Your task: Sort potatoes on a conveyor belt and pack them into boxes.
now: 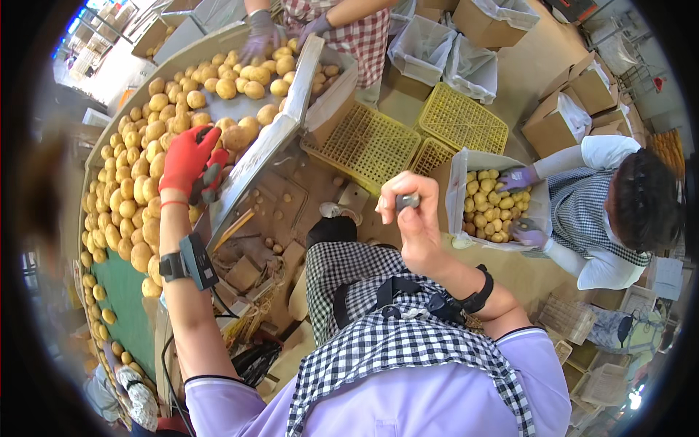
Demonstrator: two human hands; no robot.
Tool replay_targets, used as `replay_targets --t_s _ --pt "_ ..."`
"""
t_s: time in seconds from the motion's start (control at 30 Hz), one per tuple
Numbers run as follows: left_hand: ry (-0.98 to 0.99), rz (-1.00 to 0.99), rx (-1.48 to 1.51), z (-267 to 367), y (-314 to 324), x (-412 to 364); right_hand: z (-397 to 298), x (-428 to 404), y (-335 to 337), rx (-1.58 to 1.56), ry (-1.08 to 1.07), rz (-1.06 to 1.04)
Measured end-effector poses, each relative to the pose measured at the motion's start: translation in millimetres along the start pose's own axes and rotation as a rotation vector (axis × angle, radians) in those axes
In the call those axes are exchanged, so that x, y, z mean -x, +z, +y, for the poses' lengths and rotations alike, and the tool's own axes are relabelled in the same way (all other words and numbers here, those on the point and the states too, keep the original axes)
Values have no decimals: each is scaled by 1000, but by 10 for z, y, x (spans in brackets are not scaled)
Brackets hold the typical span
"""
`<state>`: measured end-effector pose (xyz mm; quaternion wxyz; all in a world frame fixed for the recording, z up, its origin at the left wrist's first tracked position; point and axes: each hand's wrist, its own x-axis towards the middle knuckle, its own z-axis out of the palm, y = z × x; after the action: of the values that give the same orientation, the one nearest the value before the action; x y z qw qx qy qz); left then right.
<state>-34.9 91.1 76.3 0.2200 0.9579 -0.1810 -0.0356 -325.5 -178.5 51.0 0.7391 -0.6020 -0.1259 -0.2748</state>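
Observation:
My left hand (188,161), in a red glove with dark grey palm patches, reaches over the potatoes (139,188) heaped on the curved sorting table (256,164). Its thumb and fingers are apart, and I see nothing held between them. A large potato (236,137) lies just beyond its fingertips. My bare right hand (418,229) is raised over my checked apron (360,306). Its fingers curl around a small dark cylindrical object (407,202) with a shiny end; the rest of that object is hidden in the grip.
Yellow plastic crates (371,139) stand on the floor ahead. At right, a co-worker's gloved hands (519,177) work in a lined carton (456,191) of potatoes. Another person's gloved hands (265,35) are at the table's far end. A green belt (123,300) runs at lower left.

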Motion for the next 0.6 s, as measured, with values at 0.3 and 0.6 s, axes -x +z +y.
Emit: replay_targets --t_s 0.3,0.6 --pt "23 19 -31 -43 29 -6 13 -35 -53 -17 -53 33" --pt "24 -10 -7 -10 25 0 -2 -35 -164 54 -86 61"
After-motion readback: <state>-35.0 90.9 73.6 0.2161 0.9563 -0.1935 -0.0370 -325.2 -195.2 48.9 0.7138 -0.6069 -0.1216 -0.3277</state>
